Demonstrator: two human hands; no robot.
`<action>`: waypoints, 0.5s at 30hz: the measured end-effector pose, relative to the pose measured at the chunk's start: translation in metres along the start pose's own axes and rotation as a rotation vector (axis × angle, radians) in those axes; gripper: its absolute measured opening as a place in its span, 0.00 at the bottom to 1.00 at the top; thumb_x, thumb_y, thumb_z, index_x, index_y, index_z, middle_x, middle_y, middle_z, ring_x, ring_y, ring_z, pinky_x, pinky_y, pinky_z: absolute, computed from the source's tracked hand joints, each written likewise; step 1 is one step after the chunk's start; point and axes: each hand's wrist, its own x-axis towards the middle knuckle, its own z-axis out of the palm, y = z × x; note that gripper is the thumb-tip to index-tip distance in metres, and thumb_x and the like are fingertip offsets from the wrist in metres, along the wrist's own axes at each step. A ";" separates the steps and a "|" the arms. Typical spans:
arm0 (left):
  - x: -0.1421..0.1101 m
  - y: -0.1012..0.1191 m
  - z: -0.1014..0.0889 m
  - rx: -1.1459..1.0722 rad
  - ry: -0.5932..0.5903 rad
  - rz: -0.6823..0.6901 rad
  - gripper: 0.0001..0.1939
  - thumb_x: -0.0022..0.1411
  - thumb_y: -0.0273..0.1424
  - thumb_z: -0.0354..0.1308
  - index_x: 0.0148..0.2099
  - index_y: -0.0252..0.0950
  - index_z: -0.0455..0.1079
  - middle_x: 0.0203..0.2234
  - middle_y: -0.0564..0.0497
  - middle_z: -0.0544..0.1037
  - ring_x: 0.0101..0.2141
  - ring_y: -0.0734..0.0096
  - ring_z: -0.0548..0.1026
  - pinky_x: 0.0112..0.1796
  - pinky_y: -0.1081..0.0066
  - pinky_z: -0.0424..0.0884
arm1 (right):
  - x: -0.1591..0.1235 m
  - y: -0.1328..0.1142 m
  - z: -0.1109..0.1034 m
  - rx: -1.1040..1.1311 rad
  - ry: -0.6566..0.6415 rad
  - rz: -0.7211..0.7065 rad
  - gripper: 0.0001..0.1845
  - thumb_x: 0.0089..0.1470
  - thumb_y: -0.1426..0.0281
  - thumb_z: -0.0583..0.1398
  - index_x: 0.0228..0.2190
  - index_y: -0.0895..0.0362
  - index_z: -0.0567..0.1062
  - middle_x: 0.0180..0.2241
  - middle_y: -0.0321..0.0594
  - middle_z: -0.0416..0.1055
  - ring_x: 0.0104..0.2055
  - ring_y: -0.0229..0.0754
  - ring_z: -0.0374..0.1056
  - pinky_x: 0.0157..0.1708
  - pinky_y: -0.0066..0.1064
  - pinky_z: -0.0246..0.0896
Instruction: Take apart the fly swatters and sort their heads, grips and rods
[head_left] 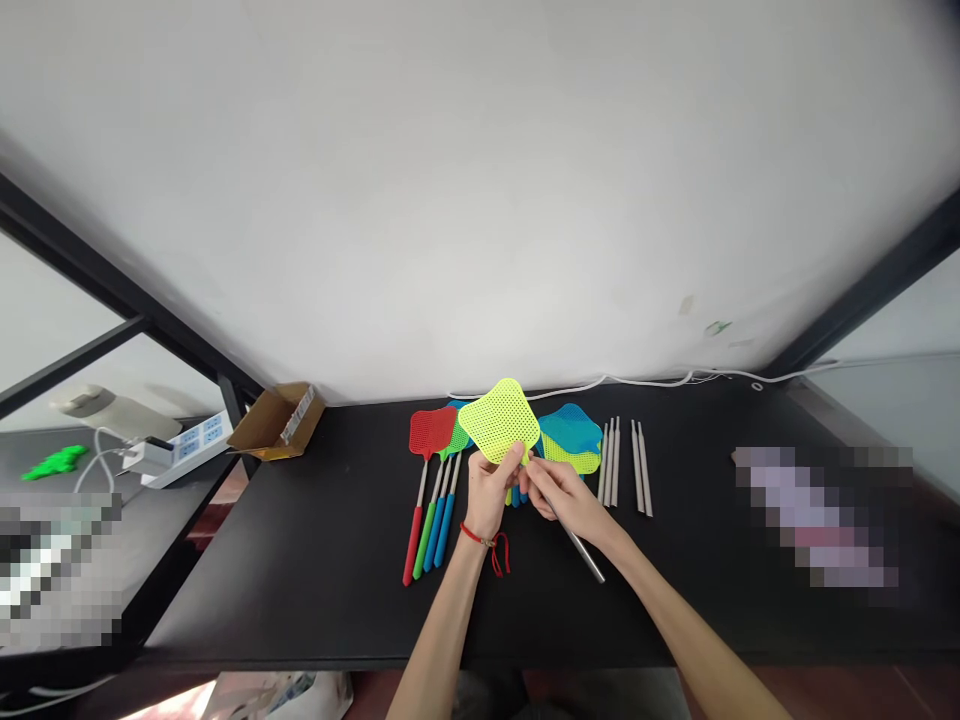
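Note:
My left hand [491,490] pinches the lower edge of a yellow-green fly swatter head [500,418], held up over the black table [315,560]. My right hand [564,493] is closed round a thin metal rod [583,553] whose top end meets the base of that head. Finished swatters lie to the left: a red one [431,432] with a red handle, then ones with green and blue handles [439,525]. Loose blue and yellow heads [574,438] are piled to the right.
Several bare grey rods [624,465] lie right of the loose heads. An open cardboard box [277,420] sits at the table's back left corner. A white cable [645,380] runs along the wall. A power strip [187,445] lies on the neighbouring desk.

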 end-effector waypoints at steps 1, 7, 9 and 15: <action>0.000 0.000 -0.001 -0.006 -0.003 -0.003 0.23 0.63 0.40 0.65 0.21 0.34 0.63 0.16 0.57 0.61 0.19 0.80 0.59 0.24 0.73 0.57 | 0.000 0.000 0.000 -0.017 -0.001 -0.004 0.21 0.70 0.57 0.51 0.29 0.57 0.68 0.16 0.26 0.55 0.16 0.31 0.47 0.18 0.26 0.45; 0.001 0.004 0.000 -0.136 0.008 -0.028 0.26 0.60 0.39 0.67 0.20 0.35 0.58 0.17 0.59 0.55 0.20 0.81 0.52 0.26 0.73 0.58 | 0.000 0.001 0.003 -0.033 -0.028 -0.018 0.22 0.69 0.56 0.51 0.26 0.55 0.63 0.16 0.27 0.55 0.17 0.31 0.47 0.17 0.26 0.44; 0.001 0.006 0.002 -0.163 0.011 -0.024 0.26 0.61 0.38 0.67 0.20 0.35 0.56 0.17 0.59 0.54 0.21 0.81 0.52 0.27 0.73 0.60 | 0.001 0.002 0.004 -0.019 -0.032 -0.017 0.22 0.70 0.57 0.51 0.26 0.55 0.62 0.16 0.27 0.55 0.17 0.31 0.46 0.17 0.26 0.43; 0.000 0.005 0.003 -0.245 0.035 -0.084 0.26 0.59 0.38 0.69 0.20 0.35 0.57 0.16 0.59 0.55 0.20 0.81 0.53 0.26 0.73 0.58 | 0.002 0.000 0.005 0.024 -0.031 -0.014 0.22 0.69 0.57 0.53 0.25 0.55 0.62 0.16 0.27 0.54 0.16 0.31 0.45 0.16 0.27 0.40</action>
